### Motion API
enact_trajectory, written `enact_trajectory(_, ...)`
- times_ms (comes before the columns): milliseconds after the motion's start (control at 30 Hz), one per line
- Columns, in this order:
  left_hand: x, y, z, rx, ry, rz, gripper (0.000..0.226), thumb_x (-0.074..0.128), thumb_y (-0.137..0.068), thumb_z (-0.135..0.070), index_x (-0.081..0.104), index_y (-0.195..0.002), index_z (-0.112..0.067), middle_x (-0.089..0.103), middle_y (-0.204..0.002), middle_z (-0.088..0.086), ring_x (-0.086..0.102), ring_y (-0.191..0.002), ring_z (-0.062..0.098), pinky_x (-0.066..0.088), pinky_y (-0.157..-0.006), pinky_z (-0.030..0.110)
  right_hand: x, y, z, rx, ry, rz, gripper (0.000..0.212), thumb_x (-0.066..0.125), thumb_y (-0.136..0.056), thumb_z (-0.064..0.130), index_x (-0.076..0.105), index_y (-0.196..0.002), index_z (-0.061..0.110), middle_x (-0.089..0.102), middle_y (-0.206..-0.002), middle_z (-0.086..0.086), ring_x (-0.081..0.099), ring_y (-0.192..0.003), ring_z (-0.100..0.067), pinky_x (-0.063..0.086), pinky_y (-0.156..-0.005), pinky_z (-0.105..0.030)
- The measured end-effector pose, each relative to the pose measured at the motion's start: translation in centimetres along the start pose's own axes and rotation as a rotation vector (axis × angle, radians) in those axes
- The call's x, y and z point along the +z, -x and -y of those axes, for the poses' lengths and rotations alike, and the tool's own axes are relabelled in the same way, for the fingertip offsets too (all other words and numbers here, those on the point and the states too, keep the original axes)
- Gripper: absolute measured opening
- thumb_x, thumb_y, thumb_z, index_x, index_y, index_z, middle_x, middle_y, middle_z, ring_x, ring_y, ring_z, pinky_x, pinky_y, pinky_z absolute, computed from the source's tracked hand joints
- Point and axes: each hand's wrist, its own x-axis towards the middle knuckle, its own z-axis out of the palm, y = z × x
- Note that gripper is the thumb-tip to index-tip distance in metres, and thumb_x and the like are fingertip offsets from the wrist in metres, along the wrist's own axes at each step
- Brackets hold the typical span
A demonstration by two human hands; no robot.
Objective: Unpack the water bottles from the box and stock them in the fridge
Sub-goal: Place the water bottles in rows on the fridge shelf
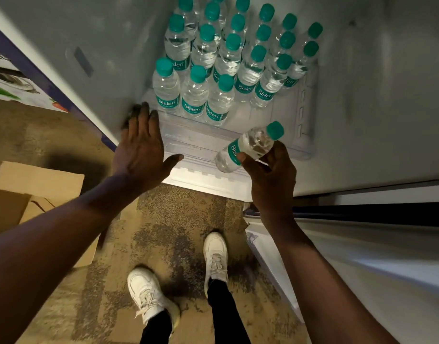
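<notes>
Entry: the right hand [270,175] grips one clear plastic water bottle with a teal cap and teal label [248,145]. Its thumb and fingers [242,157] curl round the midsection and partly cover the label. The bottle is over the front lip of the translucent white fridge tray [288,115], apart from the standing rows of matching bottles [228,53]. Its long axis is tilted, with the base low and to the left, nearer us, and the cap raised toward the fridge's back right. The left hand [141,147] is flat, fingers spread, holding nothing, near the grey fridge wall [89,45]. Our judgement: we should turn the bottle upright, cap up, before lowering it. The bare patch at the tray's front right, beside the three-bottle front row, looks like the natural slot. We should set it down gently so the neighbours do not topple.
</notes>
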Motion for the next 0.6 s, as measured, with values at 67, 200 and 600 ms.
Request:
enact_trajectory(67,0.7,-0.2,0.4,0.055,-0.04,0.029,0.122,0.063,-0.092,-0.068,0.001,-0.164,0.007,-0.007,-0.173,0.028,-0.001,-0.161,0.044,0.009,-0.131,0.054,-0.4,-0.3,0.4,-0.014,-0.008,-0.03,0.057,0.083,-0.087,0.015,0.057,-0.138,0.006,0.07,-0.129,0.0,0.07,-0.111,-0.005,0.059,-0.092,-0.023)
enact_trajectory(200,1.6,-0.1,0.8,0.094,-0.074,0.06,0.146,0.078,-0.077,-0.071,-0.011,-0.162,0.008,-0.018,-0.171,0.029,-0.012,-0.16,0.046,0.008,-0.131,0.059,-0.8,-1.2,1.5,-0.098,0.0,-0.094,0.06,0.079,-0.09,0.01,0.05,-0.142,0.003,0.063,-0.136,-0.002,0.064,-0.119,-0.007,0.056,-0.091,-0.016)
enact_trajectory(600,2.2,-0.8,1.9,0.141,-0.129,0.141,0.174,0.091,-0.054,-0.074,-0.02,-0.159,0.009,-0.027,-0.168,0.03,-0.019,-0.158,0.048,0.007,-0.128,0.061,0.8,-9.1,0.7,-0.106,0.143,-0.491,0.059,0.074,-0.094,0.005,0.047,-0.145,-0.001,0.063,-0.139,-0.017,0.06,-0.131,-0.032,0.051,-0.109,-0.047)
